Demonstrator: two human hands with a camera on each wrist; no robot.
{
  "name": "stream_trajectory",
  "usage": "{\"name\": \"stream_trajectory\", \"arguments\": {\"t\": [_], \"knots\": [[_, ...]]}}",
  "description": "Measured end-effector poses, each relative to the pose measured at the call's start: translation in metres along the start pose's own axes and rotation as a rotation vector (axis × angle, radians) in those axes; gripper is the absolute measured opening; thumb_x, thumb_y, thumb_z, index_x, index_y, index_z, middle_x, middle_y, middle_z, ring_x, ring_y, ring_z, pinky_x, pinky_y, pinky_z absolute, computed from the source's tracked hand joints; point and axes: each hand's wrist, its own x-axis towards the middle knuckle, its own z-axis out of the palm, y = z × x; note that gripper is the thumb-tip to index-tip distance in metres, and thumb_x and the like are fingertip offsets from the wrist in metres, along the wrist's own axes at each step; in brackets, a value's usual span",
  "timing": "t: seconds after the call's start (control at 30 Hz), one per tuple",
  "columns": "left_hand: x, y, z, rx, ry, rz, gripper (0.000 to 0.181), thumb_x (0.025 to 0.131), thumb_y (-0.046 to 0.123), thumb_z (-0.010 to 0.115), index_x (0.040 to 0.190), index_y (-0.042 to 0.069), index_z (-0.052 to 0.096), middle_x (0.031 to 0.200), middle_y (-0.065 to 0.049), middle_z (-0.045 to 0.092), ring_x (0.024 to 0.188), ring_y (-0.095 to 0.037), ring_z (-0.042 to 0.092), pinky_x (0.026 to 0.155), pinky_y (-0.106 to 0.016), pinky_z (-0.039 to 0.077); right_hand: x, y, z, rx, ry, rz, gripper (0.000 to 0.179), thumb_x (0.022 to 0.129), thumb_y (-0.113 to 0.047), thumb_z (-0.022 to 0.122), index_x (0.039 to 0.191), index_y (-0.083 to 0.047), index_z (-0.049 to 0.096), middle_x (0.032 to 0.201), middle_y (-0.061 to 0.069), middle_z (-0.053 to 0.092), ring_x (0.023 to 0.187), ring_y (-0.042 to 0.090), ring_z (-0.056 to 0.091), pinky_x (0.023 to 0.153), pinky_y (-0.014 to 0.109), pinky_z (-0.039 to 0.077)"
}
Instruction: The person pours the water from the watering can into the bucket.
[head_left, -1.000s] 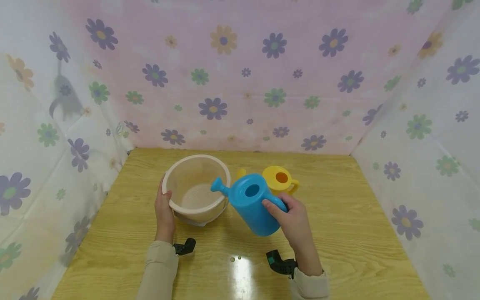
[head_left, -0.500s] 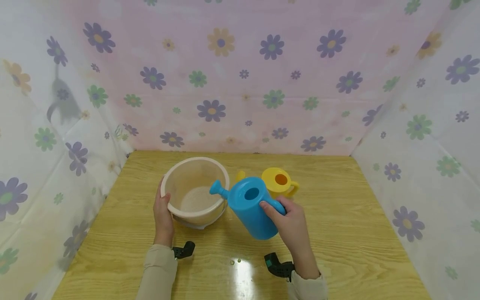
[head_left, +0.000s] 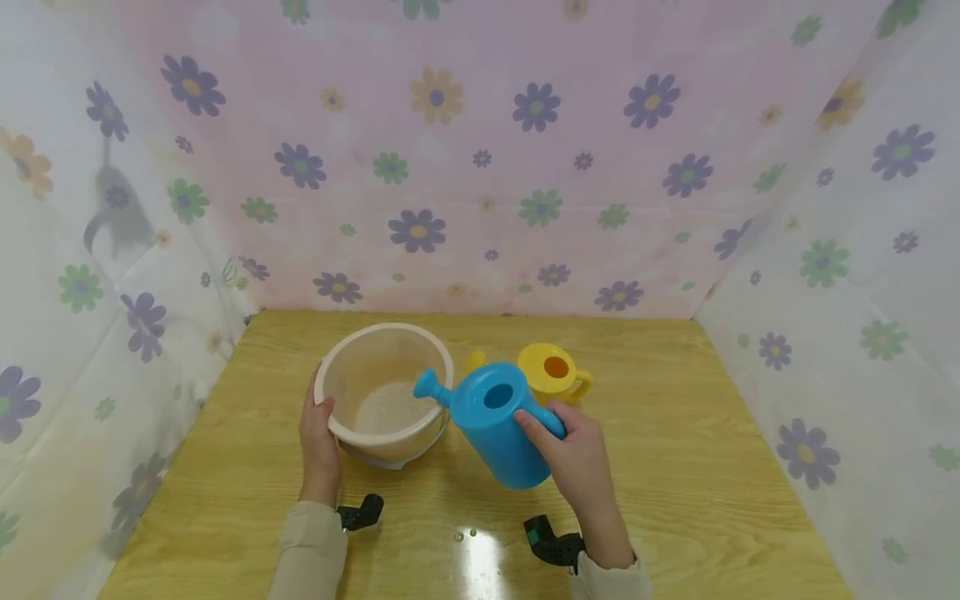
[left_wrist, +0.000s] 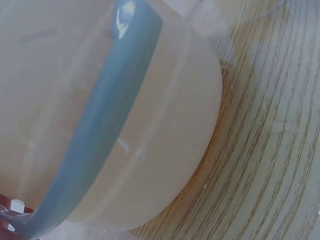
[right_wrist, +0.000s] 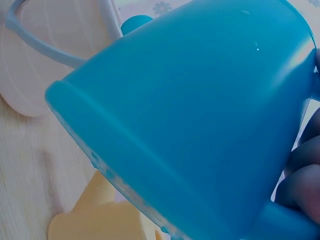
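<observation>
A pale beige bucket (head_left: 382, 437) stands on the table, its grey handle (left_wrist: 107, 100) hanging down along the front. At its left side my left hand (head_left: 319, 446) grips the wall, thumb at the rim and fingers behind. My right hand (head_left: 577, 458) holds a blue watering can (head_left: 506, 450) by its handle, tilted to the left above the table. The can's spout (head_left: 433, 388) reaches over the bucket's right rim. In the right wrist view the blue can (right_wrist: 190, 120) fills most of the picture, with curled fingers (right_wrist: 302, 187) around its handle. Any water stream is too faint to tell.
A yellow watering can (head_left: 543, 379) stands on the wooden table (head_left: 675, 467) behind the blue one, partly hidden by it. Two small drops (head_left: 466, 534) lie near the front. Flowered cloth walls (head_left: 480, 183) close off the back and both sides.
The whole scene has shifted slightly downward and left in the head view. Both hands keep their holds, and the blue watering can stays tilted with its spout over the bucket.
</observation>
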Motion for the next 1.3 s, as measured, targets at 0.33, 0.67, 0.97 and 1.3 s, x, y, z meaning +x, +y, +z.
{"name": "stream_trajectory", "arguments": {"t": [0.33,0.67,0.97,1.3], "knots": [[-0.001,0.0013,-0.0009,0.018,-0.001,-0.011,0.046,0.093,0.022,0.033,0.136,0.038,0.032,0.141,0.016,0.027,0.128,-0.01,0.024,0.104,-0.042,0.019,-0.0003,-0.0007,0.0005,-0.005,0.009,0.014,0.033,0.077,-0.034,0.067,0.065,-0.01,0.048,0.056,0.001,0.033,0.06,0.019,0.046,0.058,0.03,0.038],[0.0002,0.0004,-0.0015,0.015,-0.001,-0.008,0.045,0.093,0.022,0.032,0.135,0.039,0.033,0.141,0.016,0.027,0.129,-0.01,0.023,0.104,-0.042,0.018,0.0012,-0.0021,-0.0019,-0.004,0.0,0.03,0.035,0.076,-0.04,0.067,0.067,-0.011,0.051,0.057,0.003,0.035,0.064,0.021,0.049,0.06,0.032,0.04],[-0.0028,0.0009,-0.0016,0.046,-0.001,-0.012,0.045,0.094,0.022,0.031,0.137,0.036,0.031,0.141,0.017,0.027,0.129,-0.009,0.022,0.105,-0.041,0.017,0.0018,0.003,-0.0025,-0.004,0.0,0.037,0.032,0.075,-0.042,0.067,0.068,-0.014,0.054,0.058,0.004,0.039,0.065,0.022,0.051,0.061,0.033,0.043],[-0.0015,-0.0003,-0.0004,0.03,-0.004,0.011,0.045,0.094,0.022,0.031,0.137,0.036,0.031,0.141,0.016,0.026,0.129,-0.008,0.022,0.105,-0.04,0.017,0.0025,0.0023,-0.0036,-0.014,-0.001,0.027,0.035,0.075,-0.042,0.066,0.065,-0.013,0.05,0.056,0.002,0.034,0.061,0.021,0.049,0.059,0.032,0.041]]}}
